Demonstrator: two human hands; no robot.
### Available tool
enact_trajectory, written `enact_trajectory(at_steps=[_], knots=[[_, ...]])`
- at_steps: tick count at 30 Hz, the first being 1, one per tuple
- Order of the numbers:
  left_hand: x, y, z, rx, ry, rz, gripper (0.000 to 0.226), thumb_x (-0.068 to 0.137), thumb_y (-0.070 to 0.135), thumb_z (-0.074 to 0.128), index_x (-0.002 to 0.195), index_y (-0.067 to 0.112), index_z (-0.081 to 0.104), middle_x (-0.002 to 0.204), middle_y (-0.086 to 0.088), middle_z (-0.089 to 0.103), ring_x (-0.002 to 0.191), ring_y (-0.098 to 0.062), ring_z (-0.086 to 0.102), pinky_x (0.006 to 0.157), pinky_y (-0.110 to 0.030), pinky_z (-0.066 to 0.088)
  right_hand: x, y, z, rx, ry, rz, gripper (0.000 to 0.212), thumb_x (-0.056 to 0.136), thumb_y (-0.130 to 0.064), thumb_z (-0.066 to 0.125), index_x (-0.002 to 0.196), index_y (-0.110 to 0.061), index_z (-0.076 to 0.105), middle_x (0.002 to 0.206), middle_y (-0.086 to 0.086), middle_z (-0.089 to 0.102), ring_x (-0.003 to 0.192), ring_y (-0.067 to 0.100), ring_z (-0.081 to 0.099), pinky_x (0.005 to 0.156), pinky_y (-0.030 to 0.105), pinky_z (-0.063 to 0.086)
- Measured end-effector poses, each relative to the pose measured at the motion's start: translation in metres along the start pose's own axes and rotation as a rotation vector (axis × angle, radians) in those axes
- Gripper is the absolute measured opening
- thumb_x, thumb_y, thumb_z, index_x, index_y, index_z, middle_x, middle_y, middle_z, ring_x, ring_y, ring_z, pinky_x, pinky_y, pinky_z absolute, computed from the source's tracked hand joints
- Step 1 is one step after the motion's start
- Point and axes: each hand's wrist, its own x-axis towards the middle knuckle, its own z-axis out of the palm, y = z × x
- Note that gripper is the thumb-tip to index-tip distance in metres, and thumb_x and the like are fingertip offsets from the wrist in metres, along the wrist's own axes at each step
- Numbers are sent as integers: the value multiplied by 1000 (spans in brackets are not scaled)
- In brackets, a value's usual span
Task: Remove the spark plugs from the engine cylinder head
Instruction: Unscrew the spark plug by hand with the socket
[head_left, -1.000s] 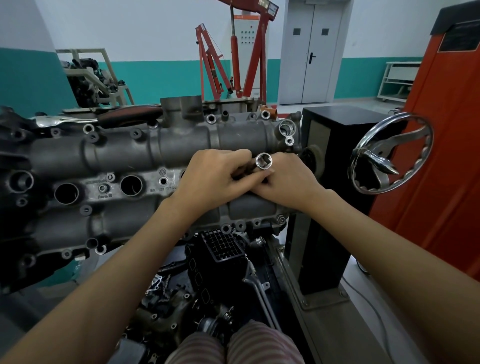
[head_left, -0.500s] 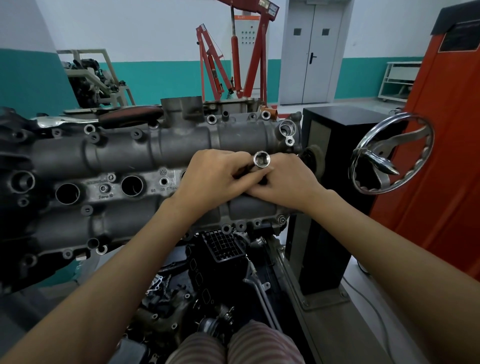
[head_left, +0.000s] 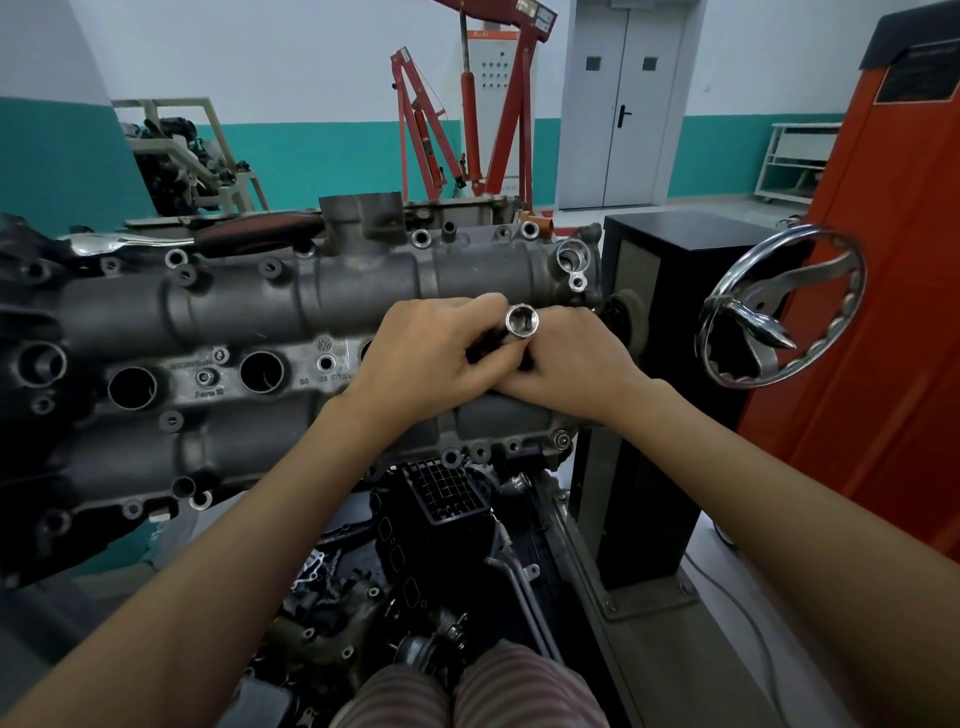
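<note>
A chrome ratchet wrench with a dark red-brown handle (head_left: 208, 236) is seen lying along the far left edge of the grey cast-metal engine cylinder head (head_left: 218, 312), which is mounted sideways on a stand. Two round, dark spark plug wells (head_left: 132, 388) are open in the head's middle band, left of the hands. The left hand (head_left: 431, 358) is laid over the head's right-hand part, its fingers curled round a shiny chrome socket (head_left: 522, 321) whose open hexagonal mouth is turned towards the camera. The right hand (head_left: 566, 364) is pressed against the left, fingers bent in at the same socket from the other side; the grip itself is hidden, so it appears to be held by both. No spark plug can be made out; the well beneath the hands is covered. At the head's right end a black pedestal (head_left: 654, 364) is placed, and a polished metal handwheel (head_left: 779, 306) is set beside an orange cabinet (head_left: 883, 286).
</note>
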Motion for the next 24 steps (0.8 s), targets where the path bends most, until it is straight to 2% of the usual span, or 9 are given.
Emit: enact_trajectory(at_steps=[2, 5, 9, 11, 14, 16, 20, 24], knots=[[0, -2, 1, 26, 7, -4, 36, 87, 37, 50, 59, 15, 43, 47, 1, 47, 42, -20, 46, 39, -34, 39, 0, 0, 1, 5, 39, -19, 37, 77, -45, 41, 66, -15, 59, 54, 1, 58, 48, 17, 52, 43, 16, 21], [0, -2, 2, 36, 4, -5, 47, 87, 43, 49, 55, 8, 48, 45, -4, 49, 41, -24, 47, 39, -35, 39, 0, 0, 2, 3, 77, -15, 35, 79, -38, 42, 62, -13, 59, 51, 1, 56, 45, 14, 46, 43, 13, 16], [0, -2, 2, 30, -46, -43, 55, 87, 50, 41, 67, 3, 62, 53, -4, 57, 50, -23, 54, 47, -40, 43, 0, -3, 1, -1, 65, -41, 34, 78, -35, 42, 67, -10, 61, 53, 2, 57, 44, 16, 49, 42, 14, 18], [-1, -2, 1, 8, -40, -51, 53, 87, 49, 40, 72, 5, 64, 57, -3, 60, 53, -22, 56, 49, -40, 44, 0, -3, 0, 15, 65, -51, 35, 77, -36, 43, 77, -8, 63, 60, 3, 62, 50, 20, 56, 44, 18, 27], [-1, 0, 0, -20, 0, -31, 38, 85, 41, 45, 65, 9, 52, 53, 7, 48, 48, -16, 46, 45, -34, 41, 1, 0, 0, 1, 15, 1, 36, 80, -40, 48, 92, -8, 61, 75, 2, 66, 67, 22, 62, 52, 29, 42], [0, 1, -1, -18, 20, -20, 27, 84, 36, 48, 65, 19, 38, 52, 15, 33, 47, -11, 36, 44, -27, 34, 1, 0, 2, -11, -4, 15, 31, 81, -36, 55, 93, -8, 58, 76, 1, 65, 69, 23, 62, 54, 31, 44], [-1, 2, 0, -3, 13, -11, 24, 85, 34, 49, 69, 23, 34, 53, 16, 31, 46, -9, 34, 45, -24, 30, 1, 1, 2, -23, 5, 21, 36, 79, -42, 50, 87, -8, 57, 71, 1, 65, 65, 23, 61, 51, 28, 39], [-1, 1, 0, 9, 24, -16, 28, 86, 36, 46, 65, 19, 36, 51, 12, 36, 43, -13, 36, 41, -28, 33, 0, 1, 1, -10, 30, -12, 39, 76, -47, 37, 63, -13, 54, 55, 3, 59, 49, 22, 55, 44, 21, 23]])
